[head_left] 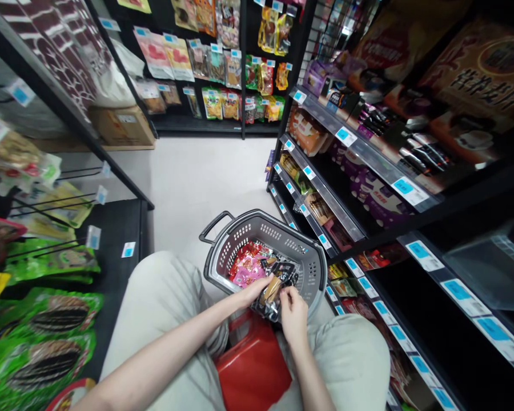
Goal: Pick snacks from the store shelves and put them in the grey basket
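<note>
A grey shopping basket (235,237) stands on the floor between my knees, holding red and pink snack packets (247,265) and dark ones. Both my hands reach into its near side. My left hand (256,290) is closed on the left edge of a clear packet of brown snacks (273,292). My right hand (292,311) pinches the same packet from the right, fingers bent round it. The packet is partly hidden by my fingers.
I sit on a red stool (252,365) in a shop aisle. Black shelves with boxed goods and blue price tags (346,137) run along the right. Hooks with green snack bags (47,319) hang at the left. A cardboard box (122,125) stands at the far end.
</note>
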### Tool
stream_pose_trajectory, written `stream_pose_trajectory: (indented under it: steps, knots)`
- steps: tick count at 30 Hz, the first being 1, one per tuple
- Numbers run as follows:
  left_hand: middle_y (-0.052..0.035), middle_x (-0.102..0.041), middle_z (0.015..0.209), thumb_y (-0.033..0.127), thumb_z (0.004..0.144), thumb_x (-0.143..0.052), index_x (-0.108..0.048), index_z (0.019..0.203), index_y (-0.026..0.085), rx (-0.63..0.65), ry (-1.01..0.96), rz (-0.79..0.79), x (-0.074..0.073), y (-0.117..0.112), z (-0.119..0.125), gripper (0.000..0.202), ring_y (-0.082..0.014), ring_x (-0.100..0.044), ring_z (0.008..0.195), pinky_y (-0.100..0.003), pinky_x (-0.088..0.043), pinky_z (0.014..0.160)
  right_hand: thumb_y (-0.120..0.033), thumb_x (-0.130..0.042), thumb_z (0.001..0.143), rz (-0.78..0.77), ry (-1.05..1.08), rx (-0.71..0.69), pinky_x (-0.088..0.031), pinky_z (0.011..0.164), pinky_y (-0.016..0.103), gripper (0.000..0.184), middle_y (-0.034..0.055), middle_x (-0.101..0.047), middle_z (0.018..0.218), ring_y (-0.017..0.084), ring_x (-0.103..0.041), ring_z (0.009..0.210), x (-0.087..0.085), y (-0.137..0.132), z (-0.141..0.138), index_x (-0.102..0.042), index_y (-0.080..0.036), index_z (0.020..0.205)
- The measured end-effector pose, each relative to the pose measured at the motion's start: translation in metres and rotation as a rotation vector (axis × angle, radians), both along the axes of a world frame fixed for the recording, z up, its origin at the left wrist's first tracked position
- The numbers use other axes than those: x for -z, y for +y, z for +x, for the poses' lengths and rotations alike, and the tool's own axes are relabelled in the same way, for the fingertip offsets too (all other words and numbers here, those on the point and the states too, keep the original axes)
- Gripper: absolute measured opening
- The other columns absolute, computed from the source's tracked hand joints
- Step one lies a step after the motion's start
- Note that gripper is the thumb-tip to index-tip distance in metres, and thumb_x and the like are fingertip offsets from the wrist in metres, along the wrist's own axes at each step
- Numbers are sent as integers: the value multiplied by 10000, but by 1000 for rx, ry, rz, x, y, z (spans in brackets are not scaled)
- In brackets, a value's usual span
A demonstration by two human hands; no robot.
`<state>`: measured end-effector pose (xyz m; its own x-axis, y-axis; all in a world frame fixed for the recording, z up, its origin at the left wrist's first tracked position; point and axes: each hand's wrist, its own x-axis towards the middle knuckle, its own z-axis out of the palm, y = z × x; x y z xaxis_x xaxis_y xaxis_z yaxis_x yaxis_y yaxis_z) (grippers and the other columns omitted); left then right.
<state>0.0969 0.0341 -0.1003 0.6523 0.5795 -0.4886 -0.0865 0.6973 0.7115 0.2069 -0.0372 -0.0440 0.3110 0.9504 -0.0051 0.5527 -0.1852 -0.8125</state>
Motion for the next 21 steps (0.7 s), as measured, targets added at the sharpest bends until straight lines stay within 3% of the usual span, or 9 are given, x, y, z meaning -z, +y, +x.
stream_pose_trajectory:
  steps: [4,7,13,21]
  knots:
    - [-38,-648,709,625,679,-483,-620,752,136,-65,58,87,2,0,3,513,-160,-541,666,-279,-404,668,-393,-479,783,-58,163,126,-423,528,241,239,44,-606,696,155,-573,584,0,-1,-4,-470,-168,862]
    - [-28,-631,710,590,676,-516,-597,682,141,-125,109,175,6,0,5,456,-161,-513,714,-276,-383,711,-418,-566,713,-59,101,137,-439,594,264,300,57,-571,783,170,-571,681,5,-1,-8,-444,-174,838]
    - [-49,-632,801,597,703,-472,-619,799,142,-118,99,285,10,1,6,488,-184,-522,803,-287,-380,765,-287,-419,791,-29,6,112,-390,685,284,137,50,-541,790,170,-519,732,16,3,-3,-481,-177,738]
    - [-44,-621,754,599,623,-562,-622,733,150,-123,125,288,15,3,4,467,-194,-520,774,-271,-368,744,-344,-350,834,-19,24,197,-374,681,284,266,68,-586,781,185,-527,736,21,2,0,-537,-167,766]
